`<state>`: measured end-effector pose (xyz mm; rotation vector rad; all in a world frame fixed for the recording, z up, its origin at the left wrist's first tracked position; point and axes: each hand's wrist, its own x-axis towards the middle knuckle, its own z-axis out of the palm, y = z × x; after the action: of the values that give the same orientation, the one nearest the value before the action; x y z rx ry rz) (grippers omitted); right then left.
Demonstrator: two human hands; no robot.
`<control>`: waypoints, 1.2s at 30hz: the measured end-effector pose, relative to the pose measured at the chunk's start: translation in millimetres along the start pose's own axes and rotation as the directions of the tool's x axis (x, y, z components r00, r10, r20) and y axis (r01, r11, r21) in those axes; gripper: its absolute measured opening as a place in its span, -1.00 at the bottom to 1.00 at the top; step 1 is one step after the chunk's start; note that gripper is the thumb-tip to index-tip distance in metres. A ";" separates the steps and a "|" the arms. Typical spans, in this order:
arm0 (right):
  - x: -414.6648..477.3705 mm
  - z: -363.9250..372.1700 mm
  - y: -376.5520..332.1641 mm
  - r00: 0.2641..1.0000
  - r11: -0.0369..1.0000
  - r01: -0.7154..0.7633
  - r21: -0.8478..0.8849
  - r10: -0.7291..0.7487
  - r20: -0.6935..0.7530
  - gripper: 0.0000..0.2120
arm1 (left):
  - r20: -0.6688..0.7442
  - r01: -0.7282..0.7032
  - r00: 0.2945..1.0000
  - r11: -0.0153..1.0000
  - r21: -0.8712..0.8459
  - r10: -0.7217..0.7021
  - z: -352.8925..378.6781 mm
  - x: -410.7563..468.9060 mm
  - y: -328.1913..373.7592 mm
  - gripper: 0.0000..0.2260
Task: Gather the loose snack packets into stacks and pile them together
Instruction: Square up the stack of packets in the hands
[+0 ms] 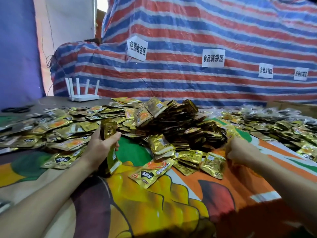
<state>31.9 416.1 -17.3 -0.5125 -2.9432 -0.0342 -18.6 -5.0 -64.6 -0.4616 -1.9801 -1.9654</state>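
Gold snack packets cover the table. A tall heap of stacked packets [178, 124] rises at the centre, and loose packets [56, 127] spread out to the left. My left hand [103, 143] grips an upright stack of gold packets [109, 145], held on edge just left of the heap. My right hand [238, 150] reaches the heap's right foot with its fingers curled among the packets there; whether it holds one is unclear. A single loose packet [151, 170] lies face up in front of the heap.
A colourful printed cloth [154, 203] covers the table in front of me. A white router [82, 95] stands at the back left. More gold and dark packets [277, 122] lie at the right. A striped tarp [188, 48] with paper labels hangs behind.
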 end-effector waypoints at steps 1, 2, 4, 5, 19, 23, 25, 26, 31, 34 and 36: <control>0.6 -1.1 -0.7 1.000 1.000 0.002 -0.004 -0.002 -0.009 -0.85 | 0.002 0.001 1.000 1.000 0.000 -0.001 -0.8 0.3 -0.3 -0.70; 0.7 -2.5 -1.7 1.000 1.000 -0.003 -0.004 0.003 -0.022 -0.84 | 0.003 0.002 1.000 1.000 -0.005 -0.002 -1.9 0.7 -0.6 -0.70; 1.6 -5.6 -2.1 0.998 0.999 -0.018 0.026 0.020 -0.055 -0.83 | 0.004 0.002 1.000 1.000 -0.015 -0.002 -2.7 0.8 -1.4 -0.72; 1.9 -7.2 -1.7 0.997 0.998 -0.029 0.053 0.032 -0.070 -0.83 | 0.005 0.000 1.000 1.000 -0.017 0.000 -2.7 0.7 -1.6 -0.73; -12.7 -51.0 -51.1 0.907 0.963 0.166 0.213 -0.064 -0.417 -0.76 | -0.025 0.030 0.999 0.999 -0.034 -0.031 1.3 -4.1 10.6 -0.59; -34.2 -63.7 -109.4 0.853 0.766 0.471 0.438 -0.267 -0.449 -0.81 | -0.035 0.057 0.998 0.995 -0.088 -0.061 1.6 -3.0 10.9 -0.64; -46.0 -64.2 -142.6 0.854 0.617 0.518 0.592 -0.332 -0.402 -0.88 | -0.060 0.091 0.993 0.984 -0.152 -0.101 1.9 -3.5 13.5 -0.77; -50.4 -62.6 -159.4 0.855 0.525 0.515 0.678 -0.371 -0.362 -0.90 | -0.047 0.129 0.989 0.971 -0.203 -0.141 1.0 -4.0 16.1 -0.77; -58.5 -41.1 -234.9 0.839 0.310 0.412 0.857 -0.497 -0.223 -0.94 | 0.252 0.465 0.884 0.794 -0.391 -0.394 -8.1 -7.0 24.1 -0.64; -52.8 -26.3 -261.2 0.855 0.306 0.407 0.861 -0.459 -0.241 -0.91 | 0.282 0.499 0.865 0.770 -0.396 -0.416 -7.7 -7.2 27.8 -0.73; -48.5 -19.5 -269.7 0.862 0.304 0.408 0.861 -0.438 -0.254 -0.90 | 0.204 0.489 0.873 0.789 -0.372 -0.444 -7.0 -5.6 30.3 -0.76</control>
<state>-11.3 145.1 -4.5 0.4628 -2.4467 1.4259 -0.3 -11.9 -39.7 -0.1699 -1.8596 -2.7534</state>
